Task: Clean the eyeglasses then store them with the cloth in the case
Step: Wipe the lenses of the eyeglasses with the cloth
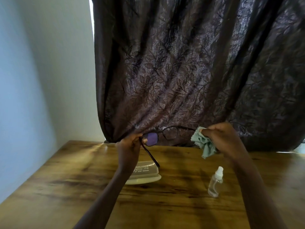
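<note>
Eyeglasses (unfolded) are held crosswise by the left hand; a bunched cloth is gripped by the right hand.

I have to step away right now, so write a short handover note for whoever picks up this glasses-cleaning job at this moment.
Left hand: holds the eyeglasses up above the table, gripped at the left lens end, temples open.
Right hand: clutches the bunched green cloth, beside the glasses, not touching a lens.
Case: closed on the wooden table, below the left hand.
Spray bottle: upright on the table, to the right of the case.
Done: cannot tell whether any wiping has happened.
Left: finish wiping, open the case, fold the glasses, put them in with the cloth, close.
</note>
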